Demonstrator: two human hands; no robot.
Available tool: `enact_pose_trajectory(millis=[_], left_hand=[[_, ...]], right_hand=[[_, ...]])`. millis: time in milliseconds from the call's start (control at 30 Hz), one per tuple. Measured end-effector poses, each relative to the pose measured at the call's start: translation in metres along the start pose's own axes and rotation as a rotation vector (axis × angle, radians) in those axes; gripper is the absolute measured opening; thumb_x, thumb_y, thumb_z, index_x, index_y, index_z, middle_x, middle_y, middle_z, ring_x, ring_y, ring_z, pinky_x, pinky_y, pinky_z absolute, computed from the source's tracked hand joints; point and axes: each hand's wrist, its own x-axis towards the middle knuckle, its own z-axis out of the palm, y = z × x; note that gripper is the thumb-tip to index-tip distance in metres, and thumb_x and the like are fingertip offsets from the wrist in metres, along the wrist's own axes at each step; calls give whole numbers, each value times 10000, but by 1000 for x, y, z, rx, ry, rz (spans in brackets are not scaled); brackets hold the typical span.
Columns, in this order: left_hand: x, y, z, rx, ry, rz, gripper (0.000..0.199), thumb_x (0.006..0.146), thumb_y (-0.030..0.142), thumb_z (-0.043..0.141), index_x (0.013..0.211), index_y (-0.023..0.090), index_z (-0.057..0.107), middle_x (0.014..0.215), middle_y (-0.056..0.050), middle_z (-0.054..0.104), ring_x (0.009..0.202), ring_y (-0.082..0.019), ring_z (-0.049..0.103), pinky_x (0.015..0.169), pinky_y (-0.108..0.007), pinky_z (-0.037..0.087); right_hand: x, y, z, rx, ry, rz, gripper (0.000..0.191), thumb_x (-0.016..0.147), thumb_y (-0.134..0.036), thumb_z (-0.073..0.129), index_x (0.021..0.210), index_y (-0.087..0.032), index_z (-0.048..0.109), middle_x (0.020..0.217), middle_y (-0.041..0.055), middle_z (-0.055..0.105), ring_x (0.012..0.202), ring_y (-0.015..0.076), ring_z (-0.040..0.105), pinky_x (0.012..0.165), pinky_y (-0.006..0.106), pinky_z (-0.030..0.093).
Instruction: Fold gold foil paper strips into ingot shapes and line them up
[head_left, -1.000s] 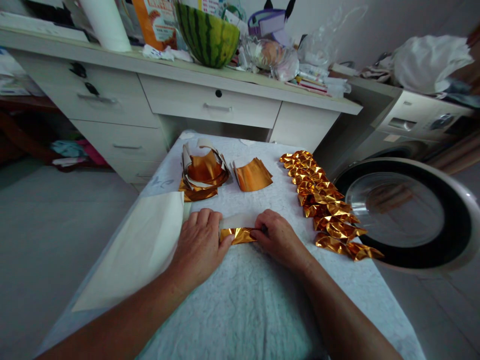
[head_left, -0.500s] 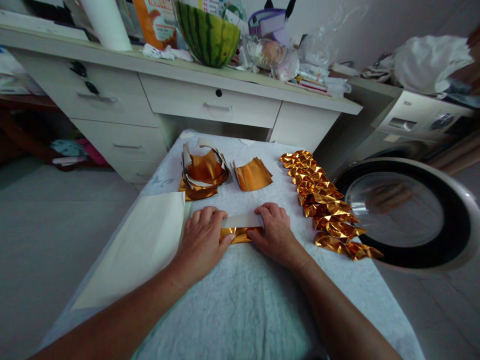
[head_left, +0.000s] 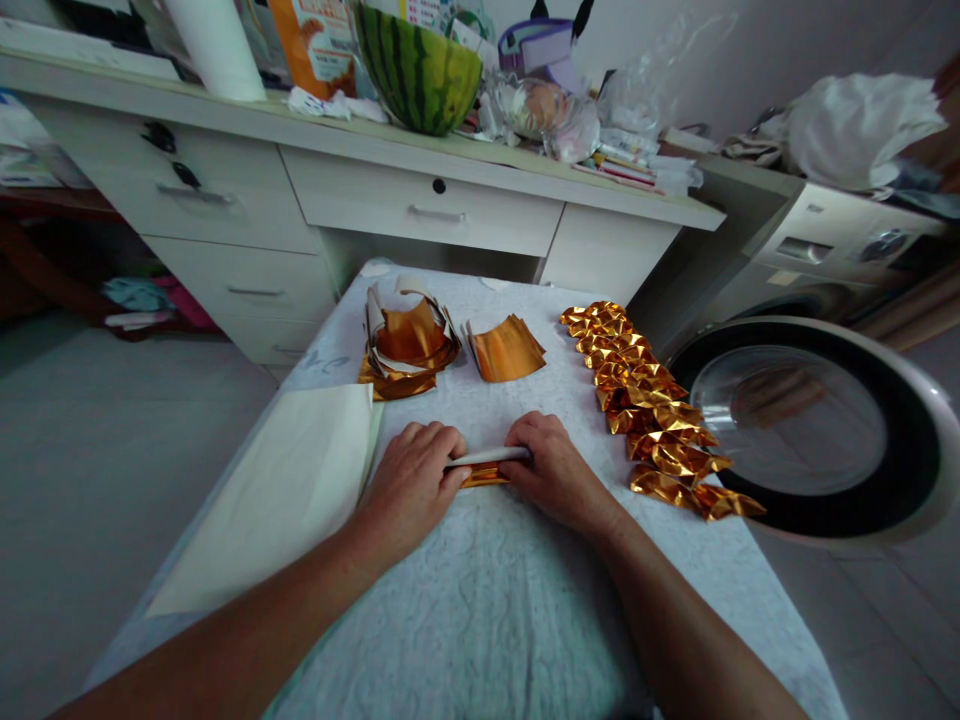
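Observation:
Between my hands, near the middle of the cloth-covered table [head_left: 480, 600], lies a partly folded sheet of gold foil paper [head_left: 486, 474] with its white back edge curled up. My left hand [head_left: 420, 465] pinches its left end with thumb and fingers. At the right end my right hand [head_left: 547, 460] grips it the same way. Just beyond, a small curved stack of gold foil sheets [head_left: 508, 350] rests on the cloth. Left of that stack sits a larger pile of curled gold and white sheets [head_left: 411, 340]. A column of folded gold foil pieces [head_left: 652, 410] overlaps along the table's right side.
A large pale paper sheet [head_left: 277, 500] lies by my left forearm. Behind the table stands a white desk [head_left: 420, 205] bearing a cut watermelon [head_left: 420, 70] and clutter. A washing machine's open round door [head_left: 802, 425] juts close to the table's right edge.
The far white part of the foil paper, flat before, is now lifted and rolled toward me. My fingers have curled in at both ends.

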Motion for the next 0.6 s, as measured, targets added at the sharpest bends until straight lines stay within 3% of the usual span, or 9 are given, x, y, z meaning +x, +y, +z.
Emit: enact_pose_trajectory(millis=[133,300,467,600], left_hand=[[-1,0,0,-200,17,-113,130,844,206,575,925,231,475,866,3,601,808,-194,576,725,-330,428],[2,-2,3,-570,121,-293,499,791,269,643,1224,244,397,767,53,563,650,-144,585,611,-267,438],[4,-6,2,-789,127,-394,584,764,344,684,1243,217,375,825,26,618,630,-135,596,562,-248,444],[4,-5,-3,-826,-9,-388,359,810,408,641,1061,187,511,836,-6,653,662,-139,607,568,-247,444]], right_hand=[[-1,2,-2,219,-44,85,130,807,-152,600,911,-200,539,721,-36,550,668,126,500,620,248,345],[1,9,3,553,26,200,436,788,-230,631,1158,-236,399,644,-99,480,556,109,469,507,210,320],[3,12,6,888,74,219,412,771,-258,662,1049,-271,359,628,-118,482,512,92,443,468,183,294],[4,12,8,1027,95,174,343,769,-319,714,890,-245,401,650,-95,491,550,79,455,496,179,305]])
